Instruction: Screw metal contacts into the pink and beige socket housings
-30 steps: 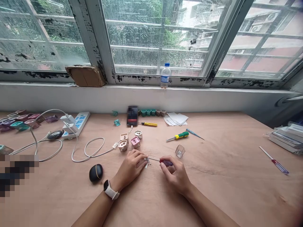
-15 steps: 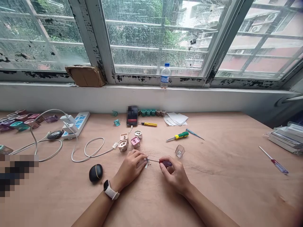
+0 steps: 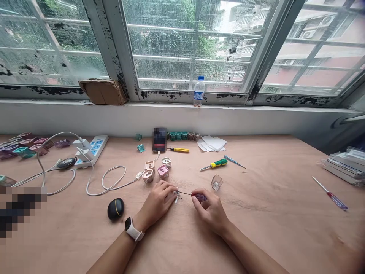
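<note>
Legible markings: none; clear plastic water bottle (image 3: 199,95) on the window ledge: blue-and-white label, lettering too small to read; white power strip (image 3: 94,151) with blue socket panels: markings too small to read; black smartphone (image 3: 159,139) lying on the plywood table (image 3: 273,224): screen pixelated, unreadable.

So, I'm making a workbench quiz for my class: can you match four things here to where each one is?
Things:
1. Green-and-yellow-handled screwdriver
2. Clear plastic water bottle
3. Black oval object with a thin yellow band
4. Red-and-purple-handled screwdriver

Places:
A. Standing on the window sill
B. Held in the right hand
C. On the plywood desk, beyond the right hand
D. On the desk, left of the left hand

Pairs: 1-C, 2-A, 3-D, 4-B
</note>
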Demonstrator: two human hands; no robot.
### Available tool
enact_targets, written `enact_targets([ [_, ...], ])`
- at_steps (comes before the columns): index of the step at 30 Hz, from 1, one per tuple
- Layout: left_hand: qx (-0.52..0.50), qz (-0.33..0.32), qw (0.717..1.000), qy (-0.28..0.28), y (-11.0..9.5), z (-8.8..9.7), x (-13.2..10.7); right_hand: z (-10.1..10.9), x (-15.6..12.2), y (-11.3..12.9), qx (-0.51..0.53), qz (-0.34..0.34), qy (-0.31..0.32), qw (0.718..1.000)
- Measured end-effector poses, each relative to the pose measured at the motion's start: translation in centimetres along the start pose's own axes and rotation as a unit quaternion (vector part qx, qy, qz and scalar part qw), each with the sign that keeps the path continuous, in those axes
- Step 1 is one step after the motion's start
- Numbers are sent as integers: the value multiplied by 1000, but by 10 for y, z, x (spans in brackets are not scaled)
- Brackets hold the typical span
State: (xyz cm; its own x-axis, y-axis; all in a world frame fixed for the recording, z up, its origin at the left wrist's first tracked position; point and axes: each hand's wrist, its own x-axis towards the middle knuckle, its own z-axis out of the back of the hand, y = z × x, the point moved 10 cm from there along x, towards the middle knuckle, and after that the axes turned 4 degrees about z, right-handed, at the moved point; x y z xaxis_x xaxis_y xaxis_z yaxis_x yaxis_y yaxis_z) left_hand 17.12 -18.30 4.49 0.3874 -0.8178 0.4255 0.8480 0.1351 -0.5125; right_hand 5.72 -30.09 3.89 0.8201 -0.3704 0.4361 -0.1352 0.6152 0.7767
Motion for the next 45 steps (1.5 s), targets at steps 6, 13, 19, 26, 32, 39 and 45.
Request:
enact_targets([
  [6, 3, 3, 1000, 1, 1, -1, 0, 0, 1, 5, -5, 24, 3, 1000],
  [13, 1, 2, 1000, -1, 1, 0, 0, 6, 1, 11, -17, 49, -21, 998],
  [19, 7, -8, 1000, -3, -2, 1, 0, 19, 2, 12, -19, 37, -68, 997],
  [26, 13, -14, 1000, -6, -2, 2, 0, 20, 3, 20, -24, 58, -63, 996],
  [32, 2, -16, 1000, -14, -3, 4, 0, 17, 3, 20, -32, 62, -58, 996],
  [39, -4, -12, 1000, -11, -1, 3, 0, 11, 2, 19, -41, 70, -40, 996],
  [45, -1, -13, 1000, -14, -2, 3, 0, 7, 2, 21, -64, 84, -33, 994],
])
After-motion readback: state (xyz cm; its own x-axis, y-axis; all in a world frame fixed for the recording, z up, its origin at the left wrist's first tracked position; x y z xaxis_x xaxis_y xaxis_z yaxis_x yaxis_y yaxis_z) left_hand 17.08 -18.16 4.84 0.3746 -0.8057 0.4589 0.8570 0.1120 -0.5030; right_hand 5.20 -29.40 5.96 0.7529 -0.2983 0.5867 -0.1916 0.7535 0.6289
